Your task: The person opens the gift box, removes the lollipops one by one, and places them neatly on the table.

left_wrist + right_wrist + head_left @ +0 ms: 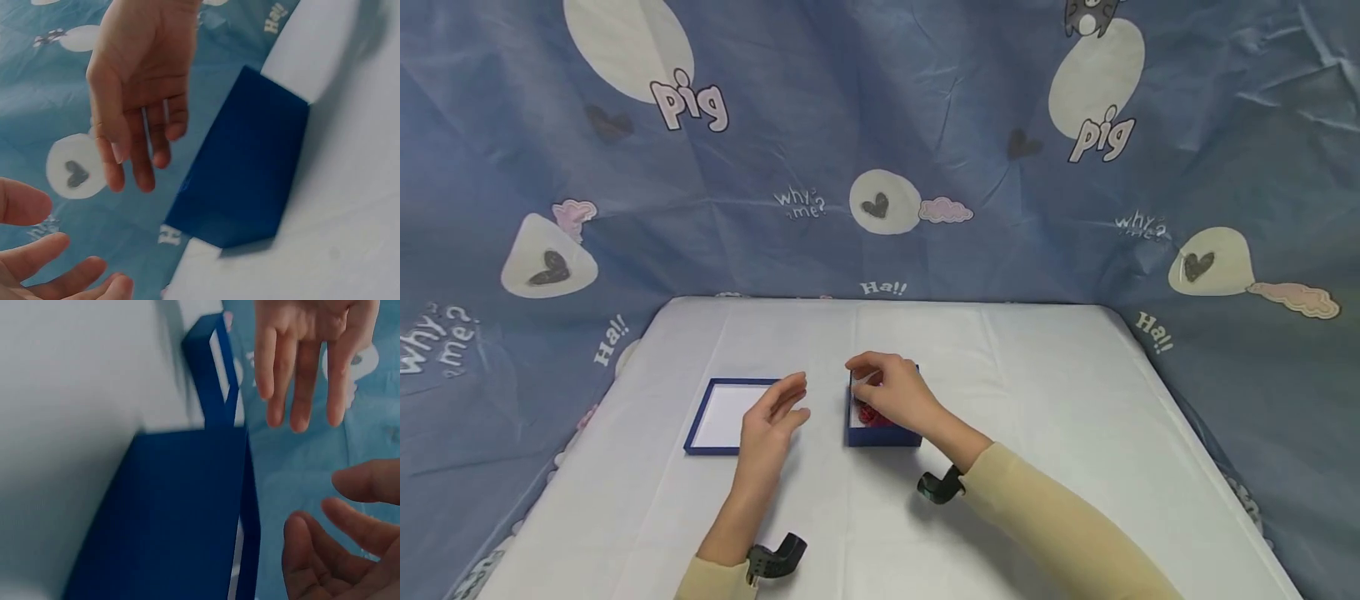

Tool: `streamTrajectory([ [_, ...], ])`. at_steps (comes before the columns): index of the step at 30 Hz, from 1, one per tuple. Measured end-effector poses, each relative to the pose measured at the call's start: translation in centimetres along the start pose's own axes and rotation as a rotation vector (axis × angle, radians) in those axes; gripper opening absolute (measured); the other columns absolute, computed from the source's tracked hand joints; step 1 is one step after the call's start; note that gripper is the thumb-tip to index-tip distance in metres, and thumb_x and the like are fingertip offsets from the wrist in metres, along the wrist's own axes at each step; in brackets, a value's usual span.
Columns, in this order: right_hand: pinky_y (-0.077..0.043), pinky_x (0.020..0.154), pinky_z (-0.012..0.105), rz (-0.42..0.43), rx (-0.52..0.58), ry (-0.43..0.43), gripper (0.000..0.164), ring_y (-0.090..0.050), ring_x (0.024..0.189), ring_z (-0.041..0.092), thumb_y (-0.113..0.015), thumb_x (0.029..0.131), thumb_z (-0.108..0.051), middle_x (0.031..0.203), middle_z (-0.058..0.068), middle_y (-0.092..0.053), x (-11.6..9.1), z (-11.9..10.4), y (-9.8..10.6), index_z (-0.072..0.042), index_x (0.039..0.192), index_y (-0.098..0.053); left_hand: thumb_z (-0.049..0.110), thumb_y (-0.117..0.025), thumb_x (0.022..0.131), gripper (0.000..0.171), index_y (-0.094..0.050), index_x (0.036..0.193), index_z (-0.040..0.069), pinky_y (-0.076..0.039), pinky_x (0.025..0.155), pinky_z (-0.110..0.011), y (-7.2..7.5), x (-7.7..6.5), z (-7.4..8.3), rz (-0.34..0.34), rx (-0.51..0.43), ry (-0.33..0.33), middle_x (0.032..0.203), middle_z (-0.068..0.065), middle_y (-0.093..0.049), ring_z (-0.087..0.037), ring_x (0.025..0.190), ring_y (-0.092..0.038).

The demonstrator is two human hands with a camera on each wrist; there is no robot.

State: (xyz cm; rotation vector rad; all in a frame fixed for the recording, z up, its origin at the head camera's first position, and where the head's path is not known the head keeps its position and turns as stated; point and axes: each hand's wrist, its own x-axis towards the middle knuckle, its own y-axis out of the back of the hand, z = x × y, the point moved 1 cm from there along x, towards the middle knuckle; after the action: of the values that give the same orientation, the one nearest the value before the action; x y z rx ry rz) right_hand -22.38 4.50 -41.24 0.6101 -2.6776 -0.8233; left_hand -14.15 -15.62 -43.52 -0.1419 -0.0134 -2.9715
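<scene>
A blue box (883,437) with a white inside stands mid-table, its top uncovered. Inside it shows a crinkled red thing (871,415), partly covered by my right hand (895,390). That hand hovers over the box opening with fingers bent and the thumb apart from them; in the right wrist view nothing sits between thumb and fingers (350,540). To the left, my left hand (769,427) is raised in front of a shallow blue-rimmed lid (707,414), its fingers loosely extended and holding nothing. The left wrist view shows the box's blue side (244,162) beyond both hands.
A white cloth (1060,467) covers the table. Behind and beside it hangs a blue printed curtain (760,250). Each wrist carries a small black camera, one on the left wrist (777,557) and one on the right wrist (940,485).
</scene>
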Motion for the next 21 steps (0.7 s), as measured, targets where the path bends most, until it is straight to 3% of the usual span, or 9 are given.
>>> streamTrajectory([
  [9,-0.056,0.072,0.032,-0.024,-0.141,-0.011,0.032,-0.066,0.086,0.016,-0.070,0.093,-0.011,0.112,0.007,-0.072,0.0,1.8,1.8,-0.012,0.125,-0.071,-0.006,-0.057,0.093,0.048,-0.055,0.140,0.004,-0.046,0.104,-0.024,-2.4,0.1,-1.9,-0.074,-0.088,0.043,0.142,-0.011,-0.055,-0.034,0.135,-0.049],
  [16,-0.055,0.066,0.029,0.024,-0.178,-0.029,0.031,-0.063,0.077,0.009,-0.072,0.091,-0.012,0.106,0.000,-0.073,-0.2,3.8,2.2,-0.015,0.121,-0.073,-0.008,-0.057,0.091,0.050,-0.056,0.140,0.004,-0.041,0.112,-0.041,-3.3,0.2,-2.7,-0.078,-0.132,0.074,0.143,-0.012,-0.054,-0.036,0.135,-0.048],
  [21,-0.055,0.065,0.030,0.052,-0.176,-0.046,0.030,-0.065,0.079,0.013,-0.073,0.089,-0.010,0.103,-0.001,-0.073,-0.3,5.0,2.3,-0.015,0.119,-0.074,-0.007,-0.056,0.093,0.053,-0.052,0.144,0.007,-0.043,0.110,-0.037,-3.5,0.4,-3.4,-0.070,-0.132,0.128,0.149,-0.011,-0.050,-0.032,0.137,-0.046],
])
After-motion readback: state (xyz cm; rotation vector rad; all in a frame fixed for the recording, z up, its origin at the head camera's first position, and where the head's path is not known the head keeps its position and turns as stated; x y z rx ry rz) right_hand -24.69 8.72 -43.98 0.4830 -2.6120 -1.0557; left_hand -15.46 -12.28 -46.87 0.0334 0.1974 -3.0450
